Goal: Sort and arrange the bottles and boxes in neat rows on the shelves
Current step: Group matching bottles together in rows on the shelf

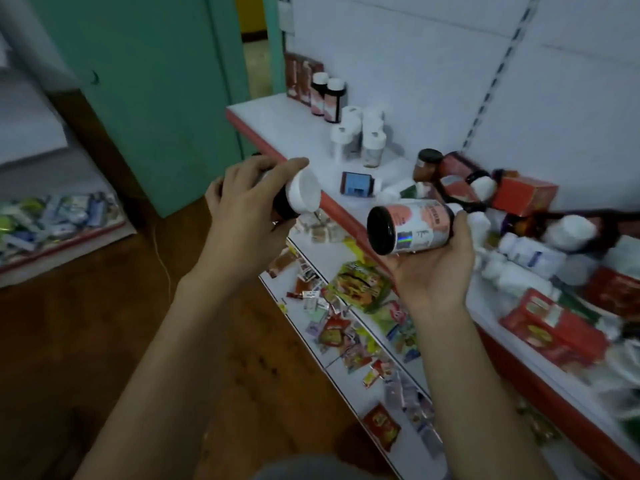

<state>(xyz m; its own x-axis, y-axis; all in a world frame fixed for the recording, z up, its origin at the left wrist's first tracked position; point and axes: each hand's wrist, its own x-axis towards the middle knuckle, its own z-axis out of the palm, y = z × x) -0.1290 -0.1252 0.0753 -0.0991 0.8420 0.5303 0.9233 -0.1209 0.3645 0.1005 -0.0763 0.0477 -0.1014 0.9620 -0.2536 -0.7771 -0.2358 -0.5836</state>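
Holding one bottle apiece, the left hand (242,209) curls round a dark white-capped bottle (301,197), while the right hand (433,268) cradles a pink-labelled bottle (412,226) on its side, fingers wrapped behind. At twelve o'clock on the shelf (287,123) stand two dark bottles (327,97). A jumbled heap (540,258) of bottles and boxes lies at three o'clock.

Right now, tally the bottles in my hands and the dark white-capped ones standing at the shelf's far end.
Bottles in hands: 2, the white-capped bottle in the left hand and the pink-labelled bottle in the right hand
Standing bottles on the shelf: 2
Total: 4
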